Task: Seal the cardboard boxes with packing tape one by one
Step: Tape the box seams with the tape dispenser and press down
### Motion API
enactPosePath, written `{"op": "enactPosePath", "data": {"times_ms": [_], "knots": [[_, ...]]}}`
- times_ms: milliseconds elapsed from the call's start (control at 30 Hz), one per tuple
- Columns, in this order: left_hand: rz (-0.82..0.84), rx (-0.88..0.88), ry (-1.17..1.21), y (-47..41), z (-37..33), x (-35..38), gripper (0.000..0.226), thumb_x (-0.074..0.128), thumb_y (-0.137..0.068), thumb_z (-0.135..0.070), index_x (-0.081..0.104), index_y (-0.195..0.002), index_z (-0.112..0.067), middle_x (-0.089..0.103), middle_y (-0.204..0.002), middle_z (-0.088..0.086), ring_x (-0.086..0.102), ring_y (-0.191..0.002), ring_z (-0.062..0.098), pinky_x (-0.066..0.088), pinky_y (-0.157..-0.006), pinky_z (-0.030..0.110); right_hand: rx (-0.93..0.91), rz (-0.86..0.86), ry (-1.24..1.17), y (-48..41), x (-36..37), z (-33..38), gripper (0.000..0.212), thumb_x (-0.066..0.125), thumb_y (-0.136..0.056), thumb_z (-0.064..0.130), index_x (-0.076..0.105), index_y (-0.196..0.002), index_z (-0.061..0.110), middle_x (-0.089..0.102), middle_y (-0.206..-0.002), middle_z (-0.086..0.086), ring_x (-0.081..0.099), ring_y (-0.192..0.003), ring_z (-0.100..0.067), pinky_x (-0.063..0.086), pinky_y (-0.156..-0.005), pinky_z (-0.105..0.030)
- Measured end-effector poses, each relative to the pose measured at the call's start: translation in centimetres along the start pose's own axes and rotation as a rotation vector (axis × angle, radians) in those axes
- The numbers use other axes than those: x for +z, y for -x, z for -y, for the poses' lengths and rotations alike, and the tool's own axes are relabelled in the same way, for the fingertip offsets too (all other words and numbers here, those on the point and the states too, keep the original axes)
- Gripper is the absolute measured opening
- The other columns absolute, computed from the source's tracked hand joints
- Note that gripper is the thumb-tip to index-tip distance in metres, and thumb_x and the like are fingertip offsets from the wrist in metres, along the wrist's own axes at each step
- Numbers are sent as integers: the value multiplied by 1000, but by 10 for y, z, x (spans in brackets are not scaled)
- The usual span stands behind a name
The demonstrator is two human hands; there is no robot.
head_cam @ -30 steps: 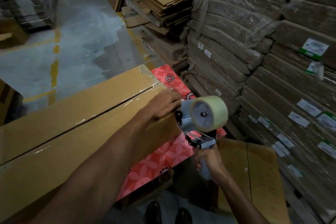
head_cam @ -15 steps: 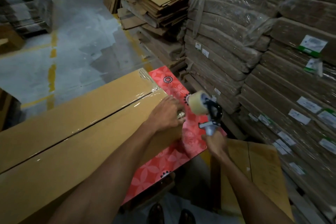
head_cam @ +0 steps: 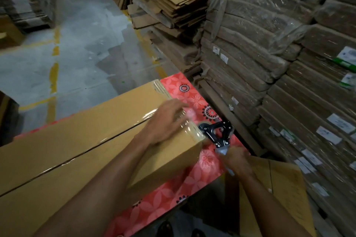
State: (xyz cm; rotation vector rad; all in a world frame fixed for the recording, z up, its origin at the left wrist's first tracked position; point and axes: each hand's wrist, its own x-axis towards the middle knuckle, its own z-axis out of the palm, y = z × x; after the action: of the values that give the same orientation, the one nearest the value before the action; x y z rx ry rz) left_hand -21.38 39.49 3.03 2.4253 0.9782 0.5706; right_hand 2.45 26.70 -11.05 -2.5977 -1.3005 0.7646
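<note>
On a table draped in a red floral cloth (head_cam: 173, 196), a long cardboard box (head_cam: 77, 159) lies flat. Its centre seam is covered by a glossy strip of clear tape (head_cam: 119, 132) running to the box's right-hand end. The left hand (head_cam: 165, 121) rests flat on the lid there, fingers straight and slightly spread, apparently pinning the flaps and smoothing the tape where it turns over the edge. Close against the box's end face is a black tape dispenser (head_cam: 217, 134). The right hand (head_cam: 237, 161) grips its handle with curled fingers, likely to draw the strip down the end and cut it. Flattened cartons (head_cam: 173, 2) and wrapped bundles (head_cam: 269, 44) border the concrete floor (head_cam: 77, 44) beyond.
</note>
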Motion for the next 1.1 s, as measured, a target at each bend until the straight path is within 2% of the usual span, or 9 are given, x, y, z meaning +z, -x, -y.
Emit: {"op": "enactPosePath", "data": {"times_ms": [67, 133, 200, 333, 500, 600, 700, 933, 1100], "knots": [[-141, -155, -48, -13, 37, -17, 45, 47, -100, -45, 55, -134, -17, 57, -133, 2, 50, -123, 17, 38, -109, 42, -109, -294, 99, 5, -38, 35, 17, 63, -88, 21, 67, -98, 9, 69, -101, -14, 64, -94, -34, 53, -81, -42], [-132, -269, -161, -27, 72, -31, 51, 40, -102, -45, 48, -140, -12, 53, -139, 8, 46, -132, 27, 32, -115, 46, -299, -437, -115, 12, -73, 90, 16, 60, -88, 13, 67, -100, 4, 70, -98, -17, 63, -89, -36, 47, -75, -39], [-35, -308, -258, -40, 95, -41, 51, 33, -105, -45, 45, -141, -10, 52, -142, 12, 45, -134, 31, 30, -115, 50, -537, -375, -228, 15, -90, 150, 13, 60, -87, 8, 70, -96, 7, 72, -91, -12, 62, -80, -30, 42, -69, -34], [11, -231, -241, -65, 125, -52, 56, 19, -102, -54, 55, -127, -19, 66, -125, 15, 61, -115, 38, 49, -95, 49, -808, -240, -57, -11, -77, 240, 35, 50, -90, 10, 63, -122, 5, 68, -119, -15, 60, -111, -33, 47, -97, -41], [108, -287, -300, -78, 134, -62, 36, 34, -105, -34, 55, -127, -15, 64, -124, 21, 60, -111, 44, 48, -87, 47, -812, -148, 75, -48, -52, 287, 60, 35, -100, 29, 31, -154, 4, 36, -159, -13, 33, -148, -27, 30, -119, -46], [86, -282, -332, -82, 135, -61, 35, 31, -108, -31, 53, -130, -15, 63, -126, 20, 59, -113, 42, 45, -87, 46, -809, -193, 135, -43, -44, 281, 61, 27, -106, 32, 15, -159, 5, 18, -167, -9, 14, -155, -20, 11, -127, -35], [63, -274, -386, -79, 131, -54, 34, 29, -107, -32, 51, -131, -21, 65, -123, 17, 61, -109, 41, 45, -83, 46, -813, -191, 145, -37, -50, 279, 60, 28, -107, 27, 12, -159, 2, 15, -168, -11, 11, -155, -18, -6, -120, -20], [62, -298, -378, -76, 122, -58, 41, 24, -108, -40, 49, -137, -26, 64, -130, 16, 61, -114, 40, 45, -93, 47, -762, -128, 165, -20, -50, 255, 63, 24, -106, 39, 10, -161, 11, 8, -169, -5, 7, -156, -18, 12, -127, -41], [82, -387, -428, -78, 112, -55, 46, 22, -109, -41, 50, -140, -24, 58, -138, 20, 55, -125, 41, 40, -103, 46, -635, -193, 184, 24, -42, 221, 60, 21, -107, 41, 12, -161, 16, 9, -169, -1, 4, -156, -15, 9, -126, -43]]}}
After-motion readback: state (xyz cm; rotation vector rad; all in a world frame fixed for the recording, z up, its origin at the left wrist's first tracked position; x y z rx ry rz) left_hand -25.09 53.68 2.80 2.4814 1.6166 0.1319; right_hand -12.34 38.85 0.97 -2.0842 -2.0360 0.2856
